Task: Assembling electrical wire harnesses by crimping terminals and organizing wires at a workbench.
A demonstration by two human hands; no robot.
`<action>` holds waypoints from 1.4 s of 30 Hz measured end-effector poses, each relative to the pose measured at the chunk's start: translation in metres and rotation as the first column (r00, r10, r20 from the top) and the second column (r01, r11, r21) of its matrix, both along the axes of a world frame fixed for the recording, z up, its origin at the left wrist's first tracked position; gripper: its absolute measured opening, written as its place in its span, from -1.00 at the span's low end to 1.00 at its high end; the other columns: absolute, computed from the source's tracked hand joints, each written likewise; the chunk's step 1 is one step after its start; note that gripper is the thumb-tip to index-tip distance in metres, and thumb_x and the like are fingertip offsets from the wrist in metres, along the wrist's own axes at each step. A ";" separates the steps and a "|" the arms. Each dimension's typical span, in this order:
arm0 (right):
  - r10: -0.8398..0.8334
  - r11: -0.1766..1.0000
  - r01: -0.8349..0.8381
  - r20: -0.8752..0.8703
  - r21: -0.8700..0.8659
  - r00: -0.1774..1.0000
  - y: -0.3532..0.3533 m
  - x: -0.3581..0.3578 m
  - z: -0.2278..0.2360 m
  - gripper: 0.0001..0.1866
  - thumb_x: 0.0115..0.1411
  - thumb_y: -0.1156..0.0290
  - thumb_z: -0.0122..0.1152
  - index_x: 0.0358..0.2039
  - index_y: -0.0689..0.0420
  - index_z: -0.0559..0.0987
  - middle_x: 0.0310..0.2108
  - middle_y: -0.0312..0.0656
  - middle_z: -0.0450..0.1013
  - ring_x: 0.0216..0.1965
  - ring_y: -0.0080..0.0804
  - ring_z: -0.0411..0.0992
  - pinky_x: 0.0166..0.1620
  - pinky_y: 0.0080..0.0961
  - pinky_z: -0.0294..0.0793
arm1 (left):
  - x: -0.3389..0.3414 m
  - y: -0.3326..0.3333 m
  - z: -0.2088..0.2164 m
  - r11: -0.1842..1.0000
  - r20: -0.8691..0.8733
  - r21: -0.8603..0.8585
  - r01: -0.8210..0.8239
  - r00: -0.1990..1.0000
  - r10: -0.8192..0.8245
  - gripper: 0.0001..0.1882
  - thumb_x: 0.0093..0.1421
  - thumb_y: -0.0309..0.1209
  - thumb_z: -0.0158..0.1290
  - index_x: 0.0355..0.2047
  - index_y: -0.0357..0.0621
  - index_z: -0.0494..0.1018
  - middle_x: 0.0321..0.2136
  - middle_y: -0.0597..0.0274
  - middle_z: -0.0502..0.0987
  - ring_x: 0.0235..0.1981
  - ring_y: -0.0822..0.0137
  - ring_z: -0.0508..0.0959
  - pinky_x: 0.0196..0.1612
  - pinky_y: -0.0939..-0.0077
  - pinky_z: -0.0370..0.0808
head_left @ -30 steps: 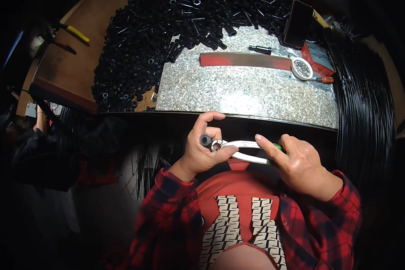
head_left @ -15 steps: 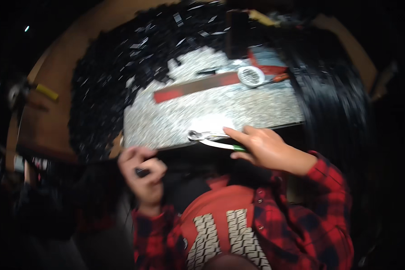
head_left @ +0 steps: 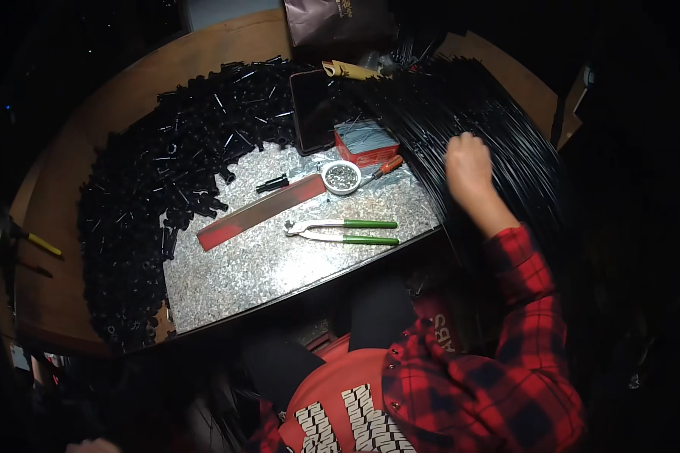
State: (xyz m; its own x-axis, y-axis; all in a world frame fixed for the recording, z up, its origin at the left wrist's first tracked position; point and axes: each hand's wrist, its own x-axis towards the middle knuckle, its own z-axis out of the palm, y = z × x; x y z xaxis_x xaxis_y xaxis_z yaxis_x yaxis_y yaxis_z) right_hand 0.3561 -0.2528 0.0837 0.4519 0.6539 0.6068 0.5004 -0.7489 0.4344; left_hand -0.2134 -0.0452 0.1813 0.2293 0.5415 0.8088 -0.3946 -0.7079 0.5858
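Pincers [head_left: 347,223] left of rods [head_left: 465,109]

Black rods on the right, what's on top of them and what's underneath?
The right hand is over the black rods; whether it holds any is unclear. The grey speckled slab shows along their left side, but the rods cover whatever lies beneath them.

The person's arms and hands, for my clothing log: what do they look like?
The right sleeve is long, loose and plaid, in red and a very dark colour, leaving part of the right forearm uncovered. The right hand wears no glove. The left hand is mostly cut off at the lower edge; it looks gloveless too.
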 end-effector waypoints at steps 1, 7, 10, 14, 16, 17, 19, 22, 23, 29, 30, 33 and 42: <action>-0.121 0.993 0.121 -0.066 -0.002 0.990 -0.008 0.013 0.007 -0.79 -0.01 0.41 0.23 -0.38 0.28 0.55 -0.34 -0.04 0.43 -0.26 -0.15 0.43 -0.20 -0.32 0.45 | 0.014 -0.008 -0.016 0.998 -0.026 -0.059 -0.016 1.000 0.015 -0.54 0.24 -0.19 -0.01 -0.16 -0.46 0.29 -0.42 -0.04 0.41 -0.58 0.30 0.36 -0.57 0.50 0.30; -0.293 0.949 0.310 -0.510 -0.054 0.809 -0.024 0.037 0.029 -0.49 -0.01 0.08 0.38 -0.28 0.33 0.56 -0.16 0.10 0.47 -0.09 0.01 0.45 -0.03 -0.21 0.47 | 0.032 0.011 -0.132 0.599 -0.445 -0.795 -0.099 0.765 -0.465 -0.60 0.34 -0.19 -0.12 -0.16 -0.38 0.34 -0.64 0.29 0.32 -0.69 0.53 0.28 -0.63 0.68 0.22; -0.263 0.935 0.355 -0.686 -0.007 0.678 -0.038 0.045 0.040 -0.51 0.02 0.12 0.37 -0.26 0.33 0.55 -0.16 0.14 0.49 -0.06 0.01 0.45 -0.01 -0.20 0.45 | 0.020 0.059 -0.249 0.565 -0.488 -0.819 -0.100 0.638 -0.595 -0.66 0.37 -0.22 -0.15 -0.20 -0.32 0.38 -0.58 0.24 0.42 -0.68 0.47 0.39 -0.61 0.58 0.34; -0.237 0.950 0.309 -0.746 -0.044 0.623 -0.035 0.056 0.044 -0.54 0.04 0.17 0.35 -0.26 0.34 0.54 -0.18 0.14 0.50 -0.08 0.03 0.46 -0.02 -0.19 0.45 | -0.026 0.095 -0.368 0.822 -0.995 -0.005 -0.569 -0.079 -0.061 -0.38 0.25 -0.13 0.01 0.12 -0.40 0.23 0.04 -0.24 0.35 0.07 -0.11 0.37 0.11 0.18 0.31; -0.172 0.949 0.315 -0.787 0.030 0.593 -0.033 0.061 0.039 -0.58 0.07 0.20 0.30 -0.27 0.35 0.54 -0.21 0.17 0.50 -0.09 0.04 0.46 -0.04 -0.16 0.45 | -0.025 0.098 -0.372 0.774 -0.986 0.002 -0.633 -0.130 -0.103 -0.34 0.23 -0.12 0.04 0.15 -0.40 0.21 0.13 -0.28 0.26 0.17 -0.17 0.26 0.20 0.15 0.22; -0.170 0.950 0.312 -0.784 0.031 0.597 -0.035 0.066 0.036 -0.58 0.07 0.20 0.30 -0.27 0.35 0.54 -0.21 0.17 0.50 -0.09 0.04 0.46 -0.04 -0.16 0.45 | -0.018 0.098 -0.368 0.782 -0.991 -0.102 -0.614 -0.004 -0.133 -0.34 0.21 -0.14 0.05 0.15 -0.39 0.21 0.12 -0.28 0.28 0.16 -0.17 0.28 0.20 0.17 0.23; -0.184 0.963 0.268 -0.681 0.018 0.708 -0.041 0.075 0.030 -0.66 0.12 0.24 0.21 -0.31 0.33 0.54 -0.25 0.17 0.50 -0.12 0.06 0.47 -0.07 -0.13 0.45 | -0.006 0.097 -0.360 0.785 -0.978 -0.208 -0.584 0.129 -0.164 -0.34 0.20 -0.15 0.07 0.15 -0.39 0.21 0.12 -0.28 0.29 0.15 -0.17 0.30 0.19 0.19 0.25; -0.109 0.981 0.177 -0.522 0.082 0.846 -0.043 0.076 0.028 -0.72 0.16 0.29 0.13 -0.39 0.31 0.51 -0.30 0.15 0.51 -0.19 0.09 0.49 -0.13 -0.09 0.47 | 0.007 0.092 -0.344 0.849 -0.989 -0.130 -0.512 0.122 -0.078 -0.36 0.19 -0.17 0.09 0.12 -0.41 0.25 0.07 -0.28 0.34 0.11 -0.17 0.34 0.16 0.19 0.29; -0.107 0.981 0.175 -0.518 0.084 0.849 -0.045 0.079 0.030 -0.72 0.16 0.29 0.13 -0.39 0.31 0.51 -0.30 0.15 0.51 -0.19 0.09 0.49 -0.13 -0.09 0.47 | 0.010 0.090 -0.339 0.861 -0.983 -0.156 -0.485 0.161 -0.087 -0.38 0.18 -0.16 0.10 0.10 -0.39 0.29 0.02 -0.29 0.38 0.08 -0.16 0.38 0.13 0.21 0.32; -0.099 0.973 0.166 -0.363 0.159 0.927 -0.057 0.097 0.049 -0.72 0.23 0.27 0.07 -0.39 0.29 0.46 -0.35 0.15 0.52 -0.28 0.12 0.50 -0.22 -0.05 0.48 | 0.025 0.079 -0.317 0.911 -0.976 -0.162 -0.379 0.198 -0.091 -0.44 0.14 -0.21 0.13 0.03 -0.40 0.36 -0.10 -0.25 0.48 -0.08 -0.09 0.50 -0.01 0.23 0.43; -0.096 0.964 0.187 -0.407 0.189 0.908 -0.055 0.089 0.059 -0.70 0.20 0.28 0.14 -0.36 0.32 0.43 -0.36 0.18 0.50 -0.22 0.14 0.48 -0.18 -0.08 0.46 | 0.027 0.076 -0.313 0.906 -0.971 -0.201 -0.372 0.201 -0.132 -0.45 0.14 -0.24 0.14 0.02 -0.42 0.36 -0.12 -0.22 0.48 -0.14 -0.05 0.52 -0.06 0.23 0.45; -0.148 0.974 0.209 -0.458 0.085 0.877 -0.062 0.091 0.070 -0.66 0.13 0.27 0.24 -0.32 0.32 0.45 -0.29 0.19 0.49 -0.16 0.12 0.46 -0.13 -0.10 0.45 | 0.030 0.071 -0.309 0.929 -0.973 -0.177 -0.326 0.202 -0.114 -0.45 0.13 -0.25 0.15 0.01 -0.42 0.37 -0.18 -0.18 0.51 -0.23 0.01 0.56 -0.13 0.26 0.48; -0.299 0.940 0.341 -0.474 0.003 0.828 -0.070 0.108 0.057 -0.69 0.05 0.31 0.30 -0.27 0.28 0.55 -0.18 0.12 0.51 -0.10 0.02 0.48 -0.07 -0.17 0.50 | 0.034 0.071 -0.316 0.922 -0.968 -0.199 -0.331 0.213 -0.132 -0.46 0.10 -0.28 0.17 0.01 -0.39 0.38 -0.22 -0.13 0.53 -0.26 0.04 0.56 -0.13 0.26 0.47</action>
